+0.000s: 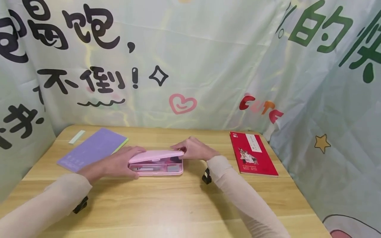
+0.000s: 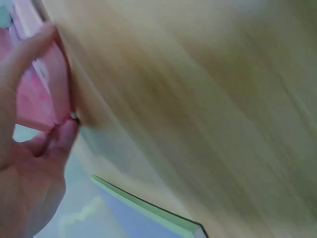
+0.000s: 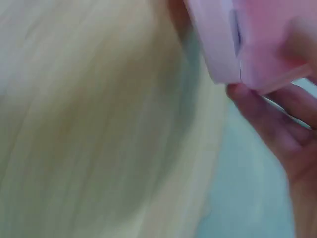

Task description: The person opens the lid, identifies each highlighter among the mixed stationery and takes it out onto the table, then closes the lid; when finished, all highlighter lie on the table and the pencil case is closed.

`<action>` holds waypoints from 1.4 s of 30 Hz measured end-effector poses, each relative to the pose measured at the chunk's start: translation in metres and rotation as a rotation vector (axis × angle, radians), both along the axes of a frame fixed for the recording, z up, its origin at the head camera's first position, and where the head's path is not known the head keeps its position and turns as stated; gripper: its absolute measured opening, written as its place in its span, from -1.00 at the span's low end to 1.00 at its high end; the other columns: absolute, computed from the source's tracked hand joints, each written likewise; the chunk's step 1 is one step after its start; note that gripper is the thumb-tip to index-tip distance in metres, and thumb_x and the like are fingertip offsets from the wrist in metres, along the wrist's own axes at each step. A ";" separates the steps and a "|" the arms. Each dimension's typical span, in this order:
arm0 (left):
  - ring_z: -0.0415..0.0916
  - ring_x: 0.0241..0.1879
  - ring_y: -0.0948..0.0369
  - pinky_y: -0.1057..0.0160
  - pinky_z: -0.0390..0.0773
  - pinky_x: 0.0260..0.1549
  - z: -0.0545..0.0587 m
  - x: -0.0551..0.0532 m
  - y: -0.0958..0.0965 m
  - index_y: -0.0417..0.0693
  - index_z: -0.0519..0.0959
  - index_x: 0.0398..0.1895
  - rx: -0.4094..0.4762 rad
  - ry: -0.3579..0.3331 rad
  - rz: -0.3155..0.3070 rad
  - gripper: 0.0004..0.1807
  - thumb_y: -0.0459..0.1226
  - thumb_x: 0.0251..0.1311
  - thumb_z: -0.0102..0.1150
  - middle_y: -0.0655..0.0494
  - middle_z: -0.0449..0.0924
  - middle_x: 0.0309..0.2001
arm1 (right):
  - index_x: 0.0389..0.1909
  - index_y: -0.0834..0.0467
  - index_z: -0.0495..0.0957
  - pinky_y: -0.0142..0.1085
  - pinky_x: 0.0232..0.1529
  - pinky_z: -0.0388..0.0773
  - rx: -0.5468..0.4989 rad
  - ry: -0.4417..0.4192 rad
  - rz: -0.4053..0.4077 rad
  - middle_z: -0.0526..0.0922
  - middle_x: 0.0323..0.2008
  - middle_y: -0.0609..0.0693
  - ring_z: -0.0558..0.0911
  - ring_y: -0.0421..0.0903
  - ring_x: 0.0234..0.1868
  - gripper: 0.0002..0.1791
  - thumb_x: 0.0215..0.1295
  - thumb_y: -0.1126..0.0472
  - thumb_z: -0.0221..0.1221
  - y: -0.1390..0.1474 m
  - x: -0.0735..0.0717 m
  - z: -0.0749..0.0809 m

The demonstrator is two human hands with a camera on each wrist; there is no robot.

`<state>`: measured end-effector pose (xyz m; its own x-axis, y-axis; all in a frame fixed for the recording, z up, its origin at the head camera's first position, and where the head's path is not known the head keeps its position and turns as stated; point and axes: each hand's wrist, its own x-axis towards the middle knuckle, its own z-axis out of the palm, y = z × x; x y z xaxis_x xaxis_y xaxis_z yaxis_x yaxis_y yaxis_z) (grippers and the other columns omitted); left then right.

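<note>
A pink pencil case (image 1: 166,174) lies on the table with its lid (image 1: 156,154) partly raised. Inside, a slim white pen-like item (image 1: 147,169) and a pale block (image 1: 172,169) show in the front compartments. My left hand (image 1: 120,162) grips the case's left end, thumb at the front; in the left wrist view its fingertips bend round the case's corner (image 2: 59,84). At the other end, my right hand (image 1: 194,149) holds the lid's right edge. The right wrist view has its thumb blurred over the pink lid (image 3: 267,39) and fingers underneath.
A purple notebook (image 1: 95,148) with a green edge lies left, close behind the left forearm. Beyond it is a pale strip (image 1: 76,137). On the right lies a red booklet (image 1: 253,153). Printed cloth (image 1: 208,66) hangs round the wooden table (image 1: 166,208).
</note>
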<state>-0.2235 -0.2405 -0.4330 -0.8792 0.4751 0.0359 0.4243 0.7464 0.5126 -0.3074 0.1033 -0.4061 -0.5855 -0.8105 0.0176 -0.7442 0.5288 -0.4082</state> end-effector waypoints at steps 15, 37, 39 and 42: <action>0.55 0.26 -0.20 -0.38 0.60 0.20 0.005 -0.002 -0.002 -0.15 0.40 0.58 0.010 0.016 0.025 0.10 0.04 0.01 0.74 -0.32 0.56 0.33 | 0.52 -0.01 0.56 -0.34 0.20 0.70 -0.095 -0.280 -0.102 0.72 0.35 -0.02 0.74 -0.24 0.13 -0.24 0.34 -0.07 0.53 0.011 -0.002 -0.015; 0.36 0.49 -0.48 -0.22 0.54 0.41 -0.008 0.009 -0.018 -0.37 0.20 0.35 0.501 -0.127 0.180 -0.49 -0.40 0.55 0.23 -0.54 0.24 0.56 | 0.43 0.00 0.63 0.00 0.51 0.55 -0.362 -0.396 -0.302 0.74 0.31 -0.02 0.68 -0.05 0.34 -0.44 0.58 -0.18 0.26 0.008 0.010 -0.020; 0.33 0.49 -0.50 0.00 0.65 0.37 -0.010 0.012 -0.018 -0.35 0.16 0.25 0.557 -0.132 0.213 -0.53 -0.44 0.54 0.23 -0.57 0.20 0.57 | 0.45 0.02 0.61 -0.03 0.50 0.57 -0.390 -0.427 -0.324 0.74 0.30 0.01 0.71 -0.05 0.32 -0.41 0.60 -0.23 0.22 0.007 0.009 -0.020; 0.37 0.46 -0.52 0.35 0.71 0.19 -0.012 0.015 -0.018 -0.35 0.19 0.14 0.596 -0.109 0.252 -0.58 -0.48 0.49 0.24 -0.58 0.25 0.53 | 0.50 0.07 0.55 -0.06 0.48 0.60 -0.427 -0.459 -0.350 0.73 0.31 0.05 0.73 -0.04 0.31 -0.34 0.63 -0.27 0.15 0.006 0.008 -0.020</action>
